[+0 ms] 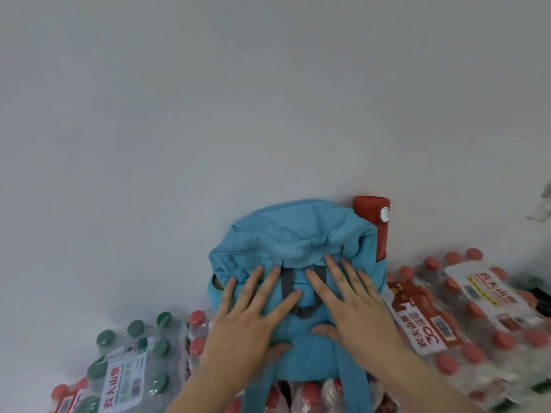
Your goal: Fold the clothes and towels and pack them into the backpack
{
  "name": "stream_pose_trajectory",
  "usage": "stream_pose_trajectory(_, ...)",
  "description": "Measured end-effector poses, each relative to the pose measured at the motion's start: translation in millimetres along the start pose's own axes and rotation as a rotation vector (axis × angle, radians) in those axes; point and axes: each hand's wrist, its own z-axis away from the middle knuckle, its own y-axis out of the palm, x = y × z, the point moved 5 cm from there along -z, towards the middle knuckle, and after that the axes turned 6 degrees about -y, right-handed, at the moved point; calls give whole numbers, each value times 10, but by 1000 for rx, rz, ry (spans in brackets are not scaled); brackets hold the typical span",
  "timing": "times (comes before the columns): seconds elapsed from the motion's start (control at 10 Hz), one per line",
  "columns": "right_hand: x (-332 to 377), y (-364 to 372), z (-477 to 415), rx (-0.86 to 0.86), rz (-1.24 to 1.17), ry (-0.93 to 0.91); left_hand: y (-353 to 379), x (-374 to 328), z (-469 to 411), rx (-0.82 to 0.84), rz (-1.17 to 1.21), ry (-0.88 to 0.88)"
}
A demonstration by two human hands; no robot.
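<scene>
Sky-blue soft fabric backpack: sitting on shrink-wrapped packs of plastic water bottles, leaning against plain white wall.
Left grip, right grip: both released, pressing flat-fingered on near face, flanking grey webbing carry loop.
Handling: probably behaving light, limp, crumpling easily; likely lifting best by that loop.
Red cylindrical flask: standing in side pocket.
Pack labels: reading "农夫山泉"; showing "30" on red one; finer print blurring out.
</scene>
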Motion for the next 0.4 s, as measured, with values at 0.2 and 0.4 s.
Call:
stream_pose_trajectory(0.2, -118, 26, -12, 28, -99, -77, 5, 14, -36, 21, -2, -33)
stream_pose_trajectory(0.4, -115, -410, 395, -84, -252, -121, -408, 138, 217, -176, 502, -151)
